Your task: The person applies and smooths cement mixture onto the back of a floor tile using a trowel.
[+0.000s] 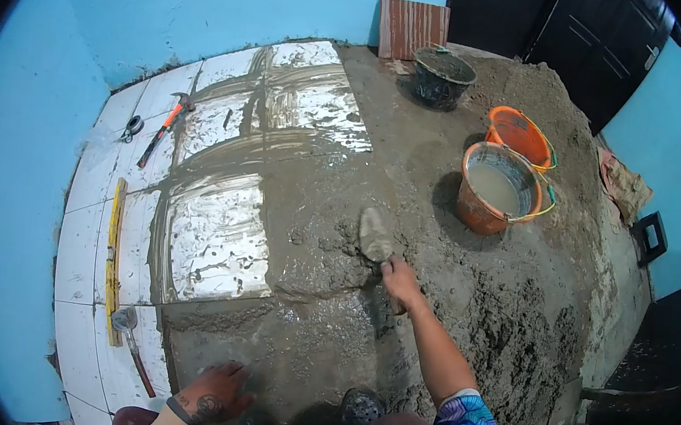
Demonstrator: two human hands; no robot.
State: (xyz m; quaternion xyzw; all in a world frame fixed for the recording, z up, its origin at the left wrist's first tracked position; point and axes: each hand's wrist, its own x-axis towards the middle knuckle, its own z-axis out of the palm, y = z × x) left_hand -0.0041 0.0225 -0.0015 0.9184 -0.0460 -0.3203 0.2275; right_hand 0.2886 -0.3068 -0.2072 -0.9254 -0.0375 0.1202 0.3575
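Observation:
My right hand is closed round the handle of a trowel, whose mortar-coated blade rests on the wet mortar in the middle of the floor. My left hand, tattooed and with a dark wristband, is spread low over the grey mortar at the bottom, holding nothing. Between the hands and the far wall lie white tiles smeared with mortar; the nearest one borders the wet mortar on its left.
An orange bucket of cloudy water, another orange bucket and a black bucket stand at the right back. A hammer, yellow level and mallet lie on the left tiles. Loose mortar is heaped at right.

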